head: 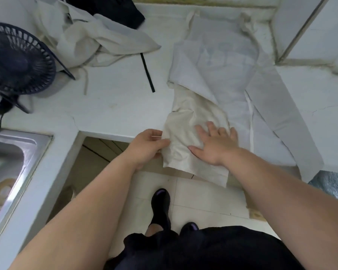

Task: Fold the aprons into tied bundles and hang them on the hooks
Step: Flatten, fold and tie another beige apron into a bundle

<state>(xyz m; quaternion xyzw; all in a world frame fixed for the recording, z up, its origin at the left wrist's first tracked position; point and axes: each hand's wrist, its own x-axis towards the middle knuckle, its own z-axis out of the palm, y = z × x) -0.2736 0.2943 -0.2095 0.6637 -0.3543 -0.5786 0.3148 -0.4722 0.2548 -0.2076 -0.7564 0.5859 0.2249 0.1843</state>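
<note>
A pale apron (219,75) lies spread lengthwise on the white counter (115,106), its left side folded inward over a cream layer that hangs past the front edge. My left hand (146,147) pinches the left edge of that cream layer at the counter's front. My right hand (216,143) rests flat on the cloth with straight, spread fingers. The apron's strap (250,117) trails down its right side. A second cream apron (90,38) lies crumpled at the back left. No hooks are in view.
A dark fan (18,59) stands at the left on the counter. A steel sink (10,162) is at the lower left. Black cloth (115,10) lies at the back, and a black strip (147,72) lies mid-counter. My dark shoes (161,207) stand on the tiled floor.
</note>
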